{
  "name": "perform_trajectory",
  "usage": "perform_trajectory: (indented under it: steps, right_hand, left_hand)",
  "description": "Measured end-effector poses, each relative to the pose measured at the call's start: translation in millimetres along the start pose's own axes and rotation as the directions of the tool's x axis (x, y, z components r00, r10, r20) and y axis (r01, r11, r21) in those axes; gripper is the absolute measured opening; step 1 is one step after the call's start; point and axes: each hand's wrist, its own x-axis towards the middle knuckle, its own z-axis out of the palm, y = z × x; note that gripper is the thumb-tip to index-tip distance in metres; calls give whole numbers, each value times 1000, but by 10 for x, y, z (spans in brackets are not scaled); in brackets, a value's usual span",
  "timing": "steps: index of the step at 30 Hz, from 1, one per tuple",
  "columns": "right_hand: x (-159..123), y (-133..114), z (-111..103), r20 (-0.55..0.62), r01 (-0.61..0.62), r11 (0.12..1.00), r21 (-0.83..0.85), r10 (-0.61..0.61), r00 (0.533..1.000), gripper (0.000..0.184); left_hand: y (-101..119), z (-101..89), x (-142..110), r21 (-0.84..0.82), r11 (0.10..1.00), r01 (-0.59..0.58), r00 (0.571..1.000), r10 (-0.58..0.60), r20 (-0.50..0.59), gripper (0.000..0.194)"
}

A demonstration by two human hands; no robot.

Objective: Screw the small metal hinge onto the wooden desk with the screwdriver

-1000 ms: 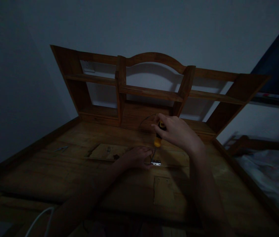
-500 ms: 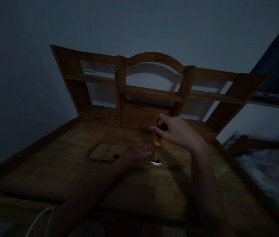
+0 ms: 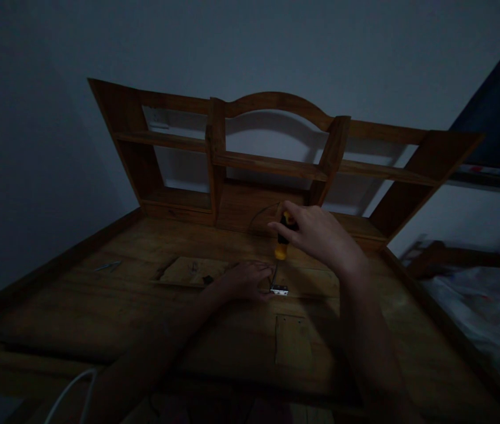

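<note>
My right hand (image 3: 315, 232) is closed round the black and yellow handle of a screwdriver (image 3: 281, 249), held upright with its thin shaft pointing down. The tip meets a small shiny metal fitting (image 3: 279, 290) lying on a flat wooden board (image 3: 232, 330). My left hand (image 3: 250, 280) rests on the board just left of the fitting, fingers curled against the shaft's lower end and the fitting. The scene is dim.
A wooden shelf unit (image 3: 271, 165) with an arched top stands at the board's far edge against a pale wall. A small metal piece (image 3: 108, 266) lies at the left. A white cable (image 3: 73, 386) curves at the bottom left. Bedding (image 3: 492, 318) lies at the right.
My right hand has shifted slightly on the screwdriver handle, its fingers regripping; the screwdriver stays upright on the fitting. My left hand has not moved.
</note>
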Motion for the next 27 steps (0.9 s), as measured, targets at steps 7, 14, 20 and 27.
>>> perform_trajectory:
  steps: [7,14,20,27]
  right_hand:
    - [27,-14,20,0,22,998,58,-22,1000,34]
    - [26,27,20,25,73,981,181,-79,997,29]
    - [41,8,21,44,26,992,127,-31,999,40]
    - [36,31,16,48,72,977,199,-83,995,27]
  left_hand:
    - [-7,15,-6,-11,1000,6,1000,-6,-8,47]
    - [-14,19,-1,19,1000,9,1000,-9,-13,52]
    - [-7,-1,5,13,1000,-12,999,12,-30,52]
    - [-19,8,-4,30,999,11,1000,-12,9,54]
